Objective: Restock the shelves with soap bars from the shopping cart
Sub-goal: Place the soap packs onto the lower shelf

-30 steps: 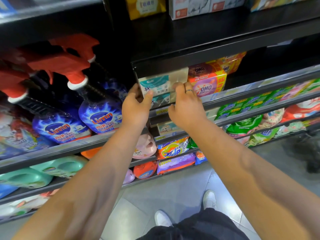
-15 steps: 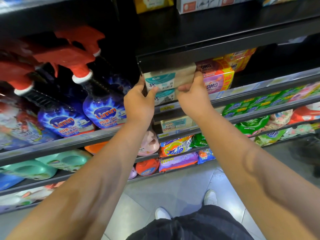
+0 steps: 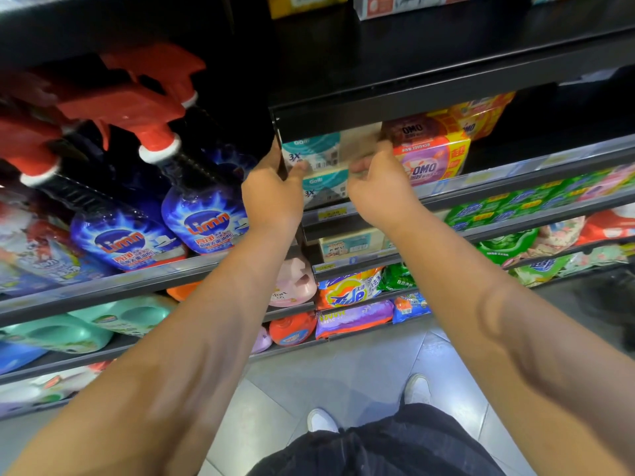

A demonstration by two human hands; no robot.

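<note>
soap packs (image 3: 319, 151) (image 3: 324, 188), two stacked, between two hands (image 3: 271, 197) (image 3: 381, 194)

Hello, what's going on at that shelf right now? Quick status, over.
Left hand and right hand both grip the teal-and-beige boxed soap pack. It sits atop a matching pack. Pink-and-yellow OMO box close on its right.

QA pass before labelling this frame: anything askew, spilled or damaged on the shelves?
Nothing spilled or damaged shows. Only the top soap pack is unsettled: the left hand and right hand grip its ends above the matching lower pack, and it seems shifted slightly left of it.
</note>
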